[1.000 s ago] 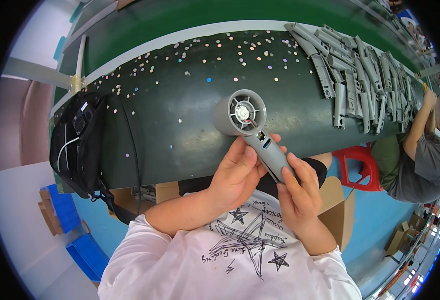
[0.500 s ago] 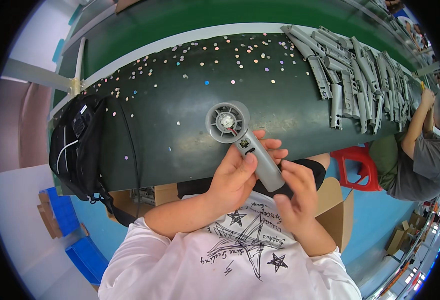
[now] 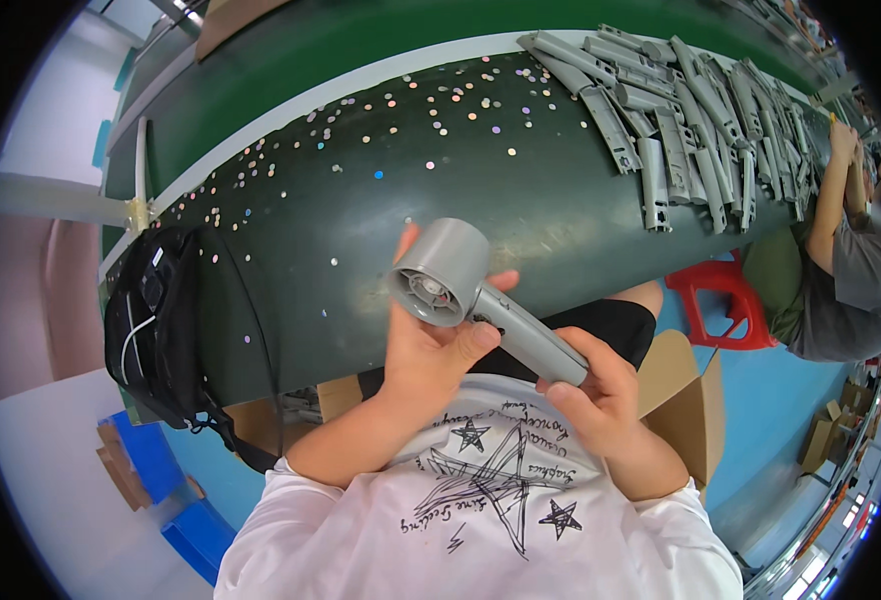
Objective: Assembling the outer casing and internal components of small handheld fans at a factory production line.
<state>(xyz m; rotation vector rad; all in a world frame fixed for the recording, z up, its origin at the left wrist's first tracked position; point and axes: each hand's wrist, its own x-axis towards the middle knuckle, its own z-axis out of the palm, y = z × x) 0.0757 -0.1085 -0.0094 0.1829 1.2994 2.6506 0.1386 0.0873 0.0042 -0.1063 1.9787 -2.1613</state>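
Note:
A grey handheld fan (image 3: pixel 448 268) is held in both hands above the near edge of the dark green table. Its round barrel head tilts toward me at the left, showing spokes and a pale hub inside. My left hand (image 3: pixel 429 345) is closed around the neck just below the head, thumb on the front, other fingers behind. The handle slopes down to the right, and my right hand (image 3: pixel 598 390) pinches its lower end between thumb and fingers. The switch area on the handle is partly covered by my left thumb.
Many small round stickers (image 3: pixel 431 165) dot the table (image 3: pixel 551 250). Grey handle shells (image 3: pixel 676 150) lie piled at the far right. A black bag (image 3: pixel 151 310) with a cable rests on the left. A co-worker (image 3: pixel 841 270) sits at the right by a red stool (image 3: pixel 716 300).
The fan head has turned and tipped toward me, showing its side. My left hand has shifted up to its neck. My right hand has closed on the handle's lower end.

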